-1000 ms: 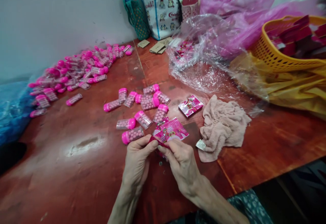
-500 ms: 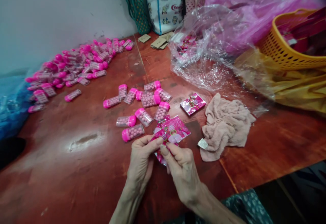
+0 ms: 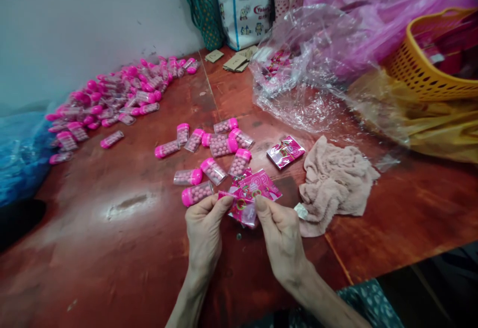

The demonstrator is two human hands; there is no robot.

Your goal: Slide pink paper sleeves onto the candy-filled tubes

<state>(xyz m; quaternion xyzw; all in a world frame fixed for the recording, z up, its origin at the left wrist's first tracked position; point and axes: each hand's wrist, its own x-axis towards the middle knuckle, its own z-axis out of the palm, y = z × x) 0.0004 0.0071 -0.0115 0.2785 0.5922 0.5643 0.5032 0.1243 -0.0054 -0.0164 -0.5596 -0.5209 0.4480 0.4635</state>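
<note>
Red-brown wood makes up the table [image 3: 112, 248], which runs back to a pale wall. Just above its near middle, a small pink wrapper [image 3: 242, 208] is stretched between two hands. Left hand [image 3: 203, 228] pinches the wrapper's left edge between thumb and fingertips; right hand [image 3: 282, 236] pinches its right edge the same way, so both hands are closed on it. Touching the wrapper from behind lies a pink sachet [image 3: 257, 186], flat on the wood.

Just beyond, a loose cluster of tubes [image 3: 212, 154] with pink caps, filled with pink beads, lies scattered on their sides; the nearest one is just beside the left thumb. Another sachet pack [image 3: 286, 152] lies to the right of the cluster, apart from it. A crumpled pinkish cloth [image 3: 334, 181] sits near the right hand, with a small white tag at its near edge.

Farther left, a big heap of tubes [image 3: 119, 96] stretches along the wall, with blue plastic [image 3: 18, 154] at the table's left edge. Clear plastic sheeting [image 3: 298, 84] lies far right, before an orange basket [image 3: 429, 69] and a printed bag [image 3: 242, 9].
</note>
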